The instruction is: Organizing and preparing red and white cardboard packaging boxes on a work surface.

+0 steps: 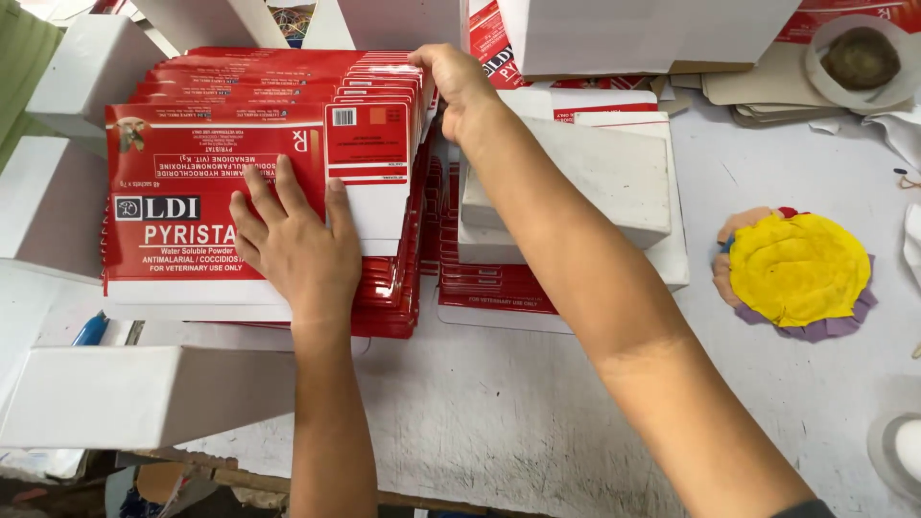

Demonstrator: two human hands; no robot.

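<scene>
Left hand (293, 240): lies flat, palm down, fingers spread, on the top sheet of the carton stack; it presses and clamps nothing.
Carton stack (221, 192): fanned pile of flattened red-and-white cartons under the left hand; red panels with white print, a white band along the near edge, a small picture at the far-left corner.
Label panel (366, 144): red rectangle with a small barcode patch, just beyond the left fingertips, above a white flap.
Folded white box (134, 393): nearer than the left hand, at the table edge, plain white.
Blue pen (91, 329): left of the left wrist, partly hidden.
Right hand (459, 86): reaches across to the far right corner of the carton stack; fingers curled over the fanned edges there, thumb side hidden, so full closure cannot be told.
White block (595, 177): just right of the right forearm, plain white, resting on a second stack.
Second stack (489, 283): red-and-white flat cartons under the white block.
Cloth pad (796, 273): well right of both hands; round, yellow on top, purple and orange layers below.
Table (518, 403): worn white surface.
</scene>
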